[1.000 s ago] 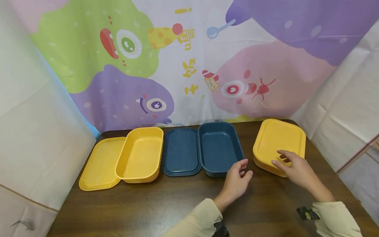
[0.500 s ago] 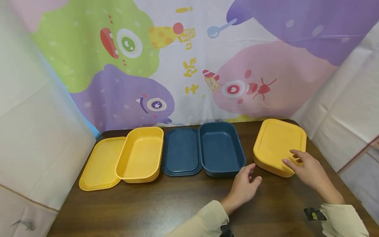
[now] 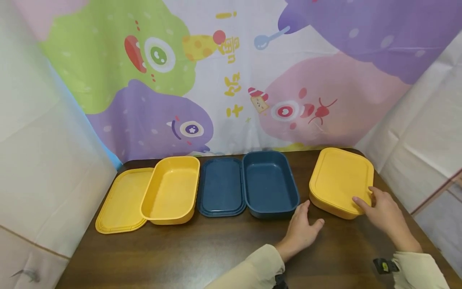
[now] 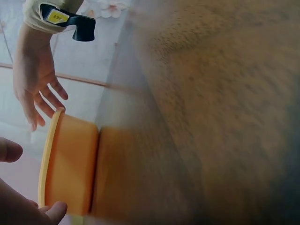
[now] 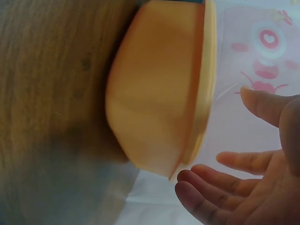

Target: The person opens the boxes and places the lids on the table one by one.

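A yellow food box [image 3: 341, 180] with its lid on stands at the table's right side. My right hand [image 3: 387, 212] is at its near right corner, thumb over the lid and fingers by the right edge. In the right wrist view that hand [image 5: 239, 192] has loose, spread fingers beside the box [image 5: 154, 93]; contact is hard to tell. My left hand [image 3: 301, 230], thumb apart from the fingers, hovers between the lidded box and an uncovered navy box [image 3: 270, 186]. In the left wrist view its fingertips [image 4: 56, 213] show near the box's side [image 4: 70, 164].
Left of the navy box lie a navy lid [image 3: 221, 186], an uncovered yellow box [image 3: 171, 190] and a yellow lid [image 3: 124, 200], partly under that box's rim. Behind the brown table [image 3: 202, 257] hangs a cartoon-printed cloth [image 3: 231, 132]. White sheets [image 3: 426, 136] flank both sides.
Both hands have moved to the right. The right hand has slid from above the lid to the box's right edge; the left has left the navy box's near corner. The boxes have stayed put.
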Demonstrator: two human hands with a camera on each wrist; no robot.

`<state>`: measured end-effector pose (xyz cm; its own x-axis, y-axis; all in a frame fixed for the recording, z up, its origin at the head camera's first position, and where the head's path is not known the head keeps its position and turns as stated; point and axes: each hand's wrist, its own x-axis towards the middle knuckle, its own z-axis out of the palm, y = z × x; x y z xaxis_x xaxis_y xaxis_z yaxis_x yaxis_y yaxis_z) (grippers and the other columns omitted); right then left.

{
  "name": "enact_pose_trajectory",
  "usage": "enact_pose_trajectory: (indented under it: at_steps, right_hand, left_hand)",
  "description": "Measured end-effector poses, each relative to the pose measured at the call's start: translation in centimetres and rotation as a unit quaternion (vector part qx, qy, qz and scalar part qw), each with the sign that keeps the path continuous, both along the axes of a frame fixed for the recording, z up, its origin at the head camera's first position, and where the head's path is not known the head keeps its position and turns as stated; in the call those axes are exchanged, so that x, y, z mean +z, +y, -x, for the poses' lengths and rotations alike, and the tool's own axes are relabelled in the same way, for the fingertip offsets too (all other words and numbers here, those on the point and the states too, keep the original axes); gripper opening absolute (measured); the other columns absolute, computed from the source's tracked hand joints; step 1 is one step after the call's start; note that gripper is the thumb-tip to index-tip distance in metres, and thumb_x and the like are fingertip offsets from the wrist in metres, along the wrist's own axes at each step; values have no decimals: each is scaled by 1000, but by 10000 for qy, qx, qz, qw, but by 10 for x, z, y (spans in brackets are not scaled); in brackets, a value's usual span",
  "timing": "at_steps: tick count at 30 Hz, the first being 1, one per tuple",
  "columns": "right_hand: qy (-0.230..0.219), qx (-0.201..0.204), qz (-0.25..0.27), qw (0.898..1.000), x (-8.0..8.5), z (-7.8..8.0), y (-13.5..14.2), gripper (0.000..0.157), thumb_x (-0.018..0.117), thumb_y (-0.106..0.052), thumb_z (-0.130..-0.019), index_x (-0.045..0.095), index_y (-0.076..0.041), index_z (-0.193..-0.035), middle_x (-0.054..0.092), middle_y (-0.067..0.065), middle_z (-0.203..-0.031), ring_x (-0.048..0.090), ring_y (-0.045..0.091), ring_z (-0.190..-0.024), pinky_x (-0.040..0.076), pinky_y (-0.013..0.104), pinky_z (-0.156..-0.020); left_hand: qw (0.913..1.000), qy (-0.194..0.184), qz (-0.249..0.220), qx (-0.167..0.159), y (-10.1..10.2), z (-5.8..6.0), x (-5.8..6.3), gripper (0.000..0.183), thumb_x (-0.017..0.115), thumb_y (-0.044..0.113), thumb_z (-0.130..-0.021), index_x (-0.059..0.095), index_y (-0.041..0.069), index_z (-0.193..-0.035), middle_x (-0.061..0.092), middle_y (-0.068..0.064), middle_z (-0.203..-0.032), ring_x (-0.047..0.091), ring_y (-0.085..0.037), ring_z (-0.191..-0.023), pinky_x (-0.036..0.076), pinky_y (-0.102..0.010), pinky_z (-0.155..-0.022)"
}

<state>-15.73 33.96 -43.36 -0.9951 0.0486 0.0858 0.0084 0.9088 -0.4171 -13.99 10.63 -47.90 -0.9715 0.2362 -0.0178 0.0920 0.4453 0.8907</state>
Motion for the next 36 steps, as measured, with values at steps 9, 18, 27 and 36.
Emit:
enact_pose_trajectory:
  at_steps: [9, 18, 27, 36]
  right_hand:
    - [-340, -215, 318, 9987, -12, 1, 10, 82, 49, -48, -98, 33, 24, -133, 48, 46, -121, 52, 58, -104, 45, 62, -79]
    - [-966, -286, 771, 9919, -24, 4, 18, 77, 41, -51, -99, 39, 20, -128, 54, 41, -114, 57, 49, -99, 48, 50, -74]
    - [-1280, -429, 1114, 9846, -29, 5, 18, 81, 36, -51, -101, 32, 23, -135, 50, 42, -119, 53, 50, -106, 47, 55, -82]
    - [-1228, -568, 1315, 9820, -30, 6, 20, 77, 40, -43, -101, 30, 25, -134, 59, 31, -103, 60, 20, -81, 46, 29, -66]
  left_hand:
    - [9997, -193, 10, 130, 15, 5, -8, 70, 67, 33, -90, 38, 8, -149, 41, -8, -151, 43, -21, -138, 39, -34, -111]
    - [9985, -445, -8, 322, 27, 15, -13, 77, 73, 35, -85, 38, 11, -149, 42, -5, -152, 42, -19, -138, 39, -33, -111]
    - [9980, -450, -105, 442, 35, 24, -8, 78, 76, 34, -83, 38, 15, -148, 43, 1, -150, 44, -16, -137, 40, -31, -110]
    - [9929, -804, -339, 806, 41, 35, -11, 77, 79, 27, -80, 42, 12, -146, 48, -3, -147, 45, -20, -136, 40, -35, -111]
